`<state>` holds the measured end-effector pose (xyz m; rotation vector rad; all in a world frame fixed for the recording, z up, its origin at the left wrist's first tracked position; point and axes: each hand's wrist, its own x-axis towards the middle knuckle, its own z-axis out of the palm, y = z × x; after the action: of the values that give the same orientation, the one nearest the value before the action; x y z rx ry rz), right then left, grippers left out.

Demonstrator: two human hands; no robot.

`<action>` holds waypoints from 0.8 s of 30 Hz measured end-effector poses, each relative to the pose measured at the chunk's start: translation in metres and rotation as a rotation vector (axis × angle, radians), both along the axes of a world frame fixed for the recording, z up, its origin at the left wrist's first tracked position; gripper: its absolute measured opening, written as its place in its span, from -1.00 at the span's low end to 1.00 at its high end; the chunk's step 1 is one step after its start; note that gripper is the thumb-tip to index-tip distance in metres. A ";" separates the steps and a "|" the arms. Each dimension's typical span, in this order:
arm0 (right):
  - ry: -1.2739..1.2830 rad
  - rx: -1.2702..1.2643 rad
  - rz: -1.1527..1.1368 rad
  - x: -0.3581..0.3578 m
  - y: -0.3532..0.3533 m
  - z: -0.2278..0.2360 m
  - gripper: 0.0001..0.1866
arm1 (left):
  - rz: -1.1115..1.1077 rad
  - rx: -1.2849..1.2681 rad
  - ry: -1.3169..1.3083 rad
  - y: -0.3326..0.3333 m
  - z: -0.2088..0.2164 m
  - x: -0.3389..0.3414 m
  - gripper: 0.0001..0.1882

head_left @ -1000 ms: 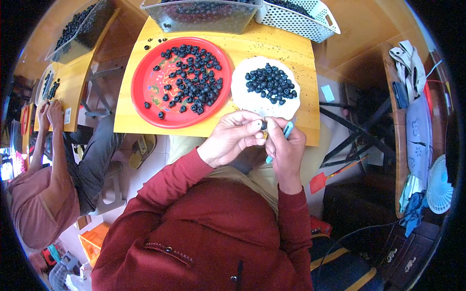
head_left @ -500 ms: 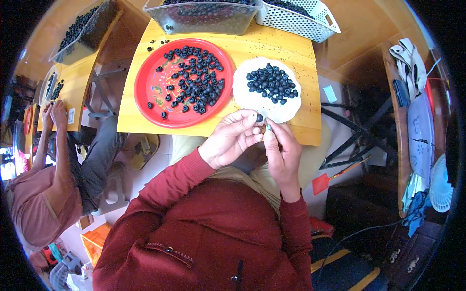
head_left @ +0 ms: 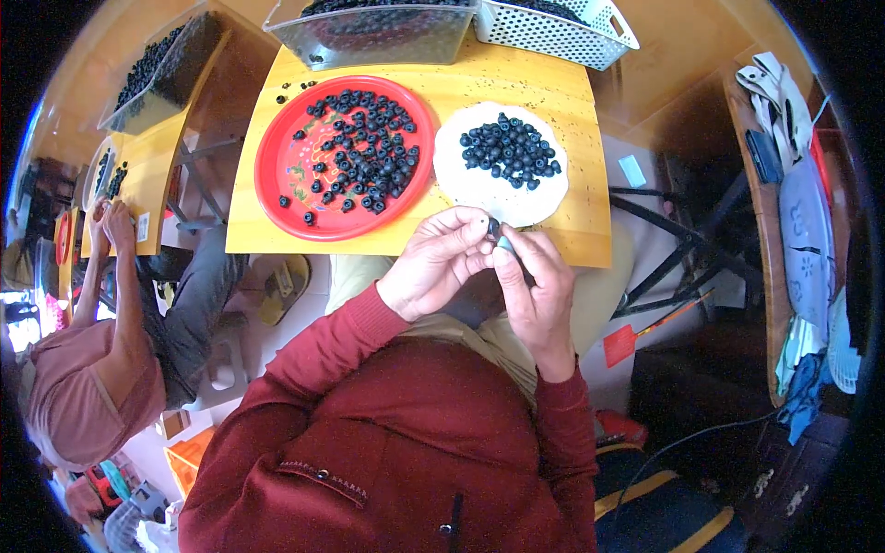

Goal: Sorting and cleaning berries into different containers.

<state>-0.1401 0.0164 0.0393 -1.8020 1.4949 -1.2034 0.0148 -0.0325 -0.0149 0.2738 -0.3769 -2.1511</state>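
My left hand (head_left: 437, 260) holds a small dark round bead-like piece (head_left: 492, 226) between thumb and fingertips. My right hand (head_left: 537, 293) meets it there, with thumb and forefinger pinched at the piece. Something small and greenish (head_left: 504, 242) shows at the right fingertips; its kind is unclear. Both hands are just off the table's near edge. To the left, a red plate (head_left: 269, 189) carries many loose dark pieces (head_left: 373, 157). A white scalloped plate (head_left: 458, 189) with a heap of similar pieces (head_left: 512, 150) lies beyond my hands.
A clear bin (head_left: 387, 51) and a white perforated basket (head_left: 553, 41), both holding dark pieces, stand at the yellow table's (head_left: 498, 78) far edge. Dark crumbs speckle the tabletop. Another person (head_left: 92, 378) works at a table on the left. A red fly swatter (head_left: 619, 346) is at the right.
My right thumb and forefinger have closed in on the piece in my left hand, and the two hands are nearer together. The view has shifted slightly.
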 end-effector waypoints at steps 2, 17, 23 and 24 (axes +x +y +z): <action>-0.034 0.002 -0.008 -0.001 0.001 -0.001 -0.69 | 0.006 -0.014 -0.023 0.001 0.000 -0.001 -0.86; -0.152 0.046 -0.109 -0.030 0.000 -0.008 -0.70 | 0.049 -0.131 -0.158 0.010 0.020 0.003 -0.85; -0.282 0.123 -0.052 -0.024 0.004 -0.008 -0.70 | 0.124 -0.244 -0.446 0.010 0.021 0.006 -0.86; -0.289 0.124 -0.055 -0.025 0.004 -0.009 -0.70 | 0.125 -0.246 -0.450 0.009 0.020 0.011 -0.86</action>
<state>-0.1649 0.0208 0.0299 -1.4454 1.4249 -1.3039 0.0254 -0.0234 0.0052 0.6255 -0.8501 -1.8856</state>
